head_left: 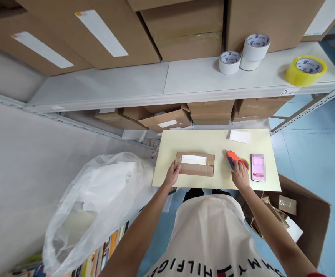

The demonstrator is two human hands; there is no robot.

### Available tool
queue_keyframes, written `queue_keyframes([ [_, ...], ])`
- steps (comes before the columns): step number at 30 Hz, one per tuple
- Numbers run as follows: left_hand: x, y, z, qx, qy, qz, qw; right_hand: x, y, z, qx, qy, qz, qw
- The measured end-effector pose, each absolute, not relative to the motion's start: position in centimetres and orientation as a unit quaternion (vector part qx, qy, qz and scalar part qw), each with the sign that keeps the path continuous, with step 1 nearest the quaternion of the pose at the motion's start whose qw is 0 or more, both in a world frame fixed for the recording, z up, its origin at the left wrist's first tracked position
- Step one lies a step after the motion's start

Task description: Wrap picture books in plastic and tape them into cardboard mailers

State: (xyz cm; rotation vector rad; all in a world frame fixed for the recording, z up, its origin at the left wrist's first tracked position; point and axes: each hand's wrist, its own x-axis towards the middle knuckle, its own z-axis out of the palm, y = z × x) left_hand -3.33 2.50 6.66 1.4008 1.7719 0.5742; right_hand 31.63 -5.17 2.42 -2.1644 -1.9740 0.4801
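Parcel point(195, 164) lay mid-table point(213, 143), long axis left-right, label up. Left hand point(172, 175) clasped its left short end, fingers curled over the edge. Right hand point(240, 176) rested on the orange tape dispenser point(233, 158), just right of the parcel; grip not discernible. Phone point(257, 167) sat beside it, near the right edge. Bare tabletop lay behind the parcel.

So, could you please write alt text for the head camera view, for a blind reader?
A person's left hand grips the left end of a small cardboard parcel on a pale yellow table, while the right hand touches an orange tape dispenser beside it. A shelf behind carries tape rolls and large boxes.
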Motion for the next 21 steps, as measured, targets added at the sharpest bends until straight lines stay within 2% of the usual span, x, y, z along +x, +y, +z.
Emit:
queue_keyframes([
  [2,-3.3,2.5,6.1,0.52,0.673,0.266,0.454,30.1,-5.3,2.9,-0.681,-0.688,0.197,0.155],
  [5,-3.0,2.5,5.9,0.443,0.634,0.328,0.543,26.8,-5.0,3.3,-0.615,-0.687,0.328,0.204],
  [9,-3.5,2.5,6.8,0.406,0.596,0.349,0.599,23.9,-4.0,3.7,-0.609,-0.601,0.435,0.28],
  [11,-4.2,2.7,7.2,0.416,0.585,0.342,0.607,23.6,-3.0,4.1,-0.641,-0.543,0.453,0.3],
  [17,-5.2,4.4,6.9,0.457,0.638,0.259,0.562,22.7,0.4,5.8,-0.693,-0.466,0.48,0.269],
  [21,-4.8,6.5,6.0,0.464,0.633,0.25,0.568,21.2,0.8,6.0,-0.668,-0.455,0.501,0.309],
])
